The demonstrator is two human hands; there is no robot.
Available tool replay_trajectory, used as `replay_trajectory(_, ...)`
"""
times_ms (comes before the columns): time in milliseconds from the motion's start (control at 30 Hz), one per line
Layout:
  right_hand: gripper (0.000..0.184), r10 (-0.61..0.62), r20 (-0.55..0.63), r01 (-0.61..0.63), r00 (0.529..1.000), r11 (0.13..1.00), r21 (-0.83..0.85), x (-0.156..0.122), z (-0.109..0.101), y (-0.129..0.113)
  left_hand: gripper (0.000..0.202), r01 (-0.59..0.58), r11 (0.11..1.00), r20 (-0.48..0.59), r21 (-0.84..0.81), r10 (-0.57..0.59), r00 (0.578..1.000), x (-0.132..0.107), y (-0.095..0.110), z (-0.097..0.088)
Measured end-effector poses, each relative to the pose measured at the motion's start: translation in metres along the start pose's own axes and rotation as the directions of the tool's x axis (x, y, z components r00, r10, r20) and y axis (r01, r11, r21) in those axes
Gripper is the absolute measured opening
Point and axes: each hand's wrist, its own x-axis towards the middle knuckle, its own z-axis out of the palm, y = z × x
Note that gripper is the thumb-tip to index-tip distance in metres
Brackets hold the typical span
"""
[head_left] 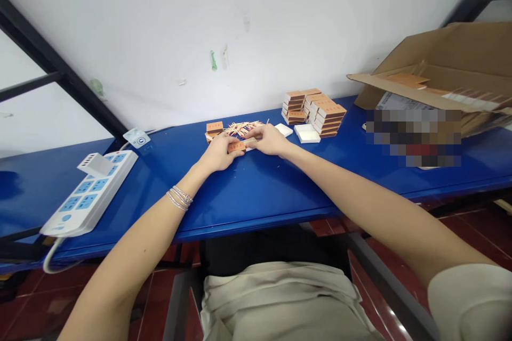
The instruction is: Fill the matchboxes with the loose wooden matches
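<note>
My left hand [218, 153] is closed around the orange printed sleeve of a matchbox [237, 147], low over the blue table. At the sleeve's right end, my right hand [269, 140] grips the pale inner tray [250, 143], which sits partly inside the sleeve. My fingers hide some of the tray. Just behind both hands lies a heap of loose matches [242, 128] with red tips. Two or so matchboxes [215, 127] rest beyond my left hand. Near my right hand are white empty trays [307, 134], one partly behind the other things.
Stacked matchboxes [328, 111] stand against the wall at the back right. An open cardboard carton [436, 77] occupies the table's right end, with a blurred patch before it. A white power strip [94, 192] and a small white plug device [136, 138] lie left.
</note>
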Motion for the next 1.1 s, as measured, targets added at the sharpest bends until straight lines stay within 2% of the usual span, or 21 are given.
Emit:
replay_trajectory(167,0.035,0.016,0.043,-0.017,0.999,1.000,0.018,-0.001,-0.004,-0.002,0.034,-0.016,1.000,0.008,-0.006,0.016,1.000,0.000,-0.001,0.000)
replay_trajectory(633,0.036,0.146,-0.026,-0.146,0.989,0.989,0.002,-0.006,-0.004,-0.012,0.034,-0.046,0.999,0.005,0.008,0.046,0.999,-0.001,0.008,0.001)
replay_trajectory(800,0.034,0.163,-0.055,-0.162,0.985,0.987,0.023,-0.008,-0.001,-0.014,0.040,-0.020,1.000,-0.009,-0.008,0.020,1.000,-0.001,0.006,0.000)
replay_trajectory(933,0.032,0.190,-0.091,-0.194,0.978,0.980,-0.039,-0.009,-0.003,-0.018,0.043,0.015,1.000,-0.017,0.001,-0.015,1.000,-0.002,0.008,0.000)
replay_trajectory(1100,0.033,0.209,-0.047,-0.208,0.977,0.978,0.008,-0.010,-0.003,-0.020,0.040,0.030,1.000,-0.033,-0.009,-0.030,0.999,-0.002,0.013,0.002)
